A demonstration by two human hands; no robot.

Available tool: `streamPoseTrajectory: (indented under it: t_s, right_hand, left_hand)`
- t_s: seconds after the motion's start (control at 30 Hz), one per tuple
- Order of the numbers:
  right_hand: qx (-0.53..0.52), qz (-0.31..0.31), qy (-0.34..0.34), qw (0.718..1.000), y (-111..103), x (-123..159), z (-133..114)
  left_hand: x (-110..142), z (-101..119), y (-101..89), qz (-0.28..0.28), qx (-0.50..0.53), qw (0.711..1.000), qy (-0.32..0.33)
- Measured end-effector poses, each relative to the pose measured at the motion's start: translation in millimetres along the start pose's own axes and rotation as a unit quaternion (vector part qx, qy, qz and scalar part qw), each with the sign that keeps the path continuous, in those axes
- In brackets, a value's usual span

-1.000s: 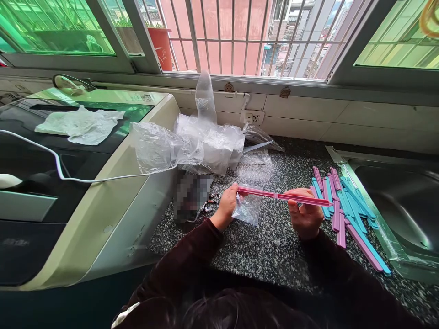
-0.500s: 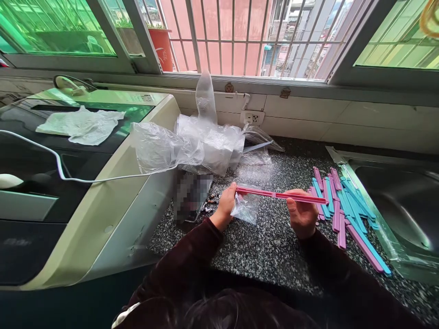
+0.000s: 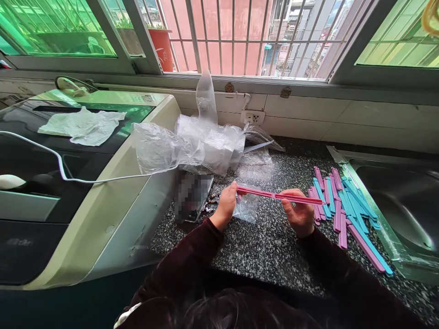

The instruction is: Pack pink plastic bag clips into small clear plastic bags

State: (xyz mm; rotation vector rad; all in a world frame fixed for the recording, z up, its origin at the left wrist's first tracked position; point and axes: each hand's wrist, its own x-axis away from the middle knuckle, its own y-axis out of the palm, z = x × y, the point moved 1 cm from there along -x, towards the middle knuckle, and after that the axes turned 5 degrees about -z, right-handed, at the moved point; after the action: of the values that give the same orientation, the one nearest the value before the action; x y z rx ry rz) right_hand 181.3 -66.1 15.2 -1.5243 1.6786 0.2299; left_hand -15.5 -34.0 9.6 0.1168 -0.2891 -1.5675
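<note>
A long pink plastic bag clip (image 3: pixel 260 192) stretches between my two hands, opened out almost straight with a joint near its middle. My left hand (image 3: pixel 224 208) grips its left end between thumb and fingers. Closer to the other end, my right hand (image 3: pixel 299 215) pinches the clip, whose tip sticks out past the fingers. A small clear plastic bag (image 3: pixel 246 211) shows just under the clip beside my left fingers; I cannot tell whether they hold it. Right of my right hand lies a loose pile of pink, purple and blue clips (image 3: pixel 355 208) on the speckled counter.
Crumpled clear plastic bags (image 3: pixel 209 146) lie at the back by the wall socket (image 3: pixel 253 118). A phone (image 3: pixel 200 201) rests left of my left hand. The metal sink (image 3: pixel 394 196) bounds the right side; a washing machine (image 3: pixel 113 224) with a white cable stands left.
My right hand has shifted slightly left along with the pink clip. The small clear bag beneath it has changed shape a little. My left hand stays nearly where it was.
</note>
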Motion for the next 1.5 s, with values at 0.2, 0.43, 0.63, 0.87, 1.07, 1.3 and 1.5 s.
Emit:
streamPoseTrajectory:
  t_s: [0.2,0.43,0.63,0.87,1.07,1.3,1.5]
  right_hand:
    - [0.05,-0.08,-0.036,0.995,2.8,-3.3,-1.3]
    - [0.078,-0.077,-0.042,0.993,3.3,-3.9,-0.9]
    - [0.103,-0.032,-0.059,0.992,-2.1,-5.8,-1.2]
    - [0.151,0.027,-0.056,0.987,-9.2,-11.5,6.1]
    - [0.146,-0.022,-0.057,0.987,-1.3,-6.4,2.6]
    - [0.125,-0.045,-0.051,0.99,3.2,-3.1,-3.2]
    - [0.111,-0.055,-0.06,0.99,4.8,-3.4,-3.4]
  left_hand:
    - [2.4,-1.1,2.3,-0.028,0.009,1.0,0.009]
    - [1.4,-1.9,1.3,-0.048,0.036,0.998,-0.014]
    - [0.6,-5.0,0.7,-0.156,0.059,0.986,-0.009]
    - [6.2,-2.6,2.8,-0.239,0.001,0.971,-0.025]
    - [8.0,-1.6,4.9,-0.224,0.014,0.974,-0.033]
    - [5.8,-5.9,5.3,-0.195,0.029,0.979,-0.056]
    - [4.4,-9.4,4.2,-0.184,0.047,0.978,-0.081]
